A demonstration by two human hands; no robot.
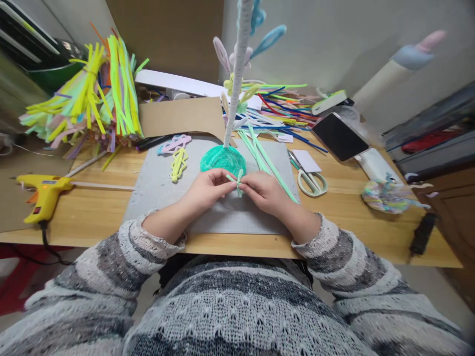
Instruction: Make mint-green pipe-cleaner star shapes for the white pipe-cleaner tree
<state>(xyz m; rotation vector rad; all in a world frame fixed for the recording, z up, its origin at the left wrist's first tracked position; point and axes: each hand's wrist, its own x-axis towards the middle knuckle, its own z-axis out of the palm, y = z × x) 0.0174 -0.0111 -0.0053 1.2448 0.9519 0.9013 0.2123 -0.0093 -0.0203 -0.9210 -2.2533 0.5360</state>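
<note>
Between my two hands is a short, bent light green pipe cleaner (239,182). My left hand (213,187) pinches it from one side, and my right hand (262,190) grips it from the other with thumb and forefinger. Just behind them stands a white-wrapped stem (237,84) on a round green coiled base (222,159), with looped pastel petals along it. Long light green pipe cleaners (269,165) lie to the right on the grey mat (208,215). Yellow (179,164) and pink-blue (175,144) zigzag pipe cleaner pieces rest at the mat's left.
A yellow glue gun (44,190) lies at the left, near large bundles of pipe cleaners (89,94). Right of the mat are scissors (312,182), a phone (340,137), a pastel coiled piece (388,195) and a black-handled tool (423,232). Cardboard (181,117) lies behind.
</note>
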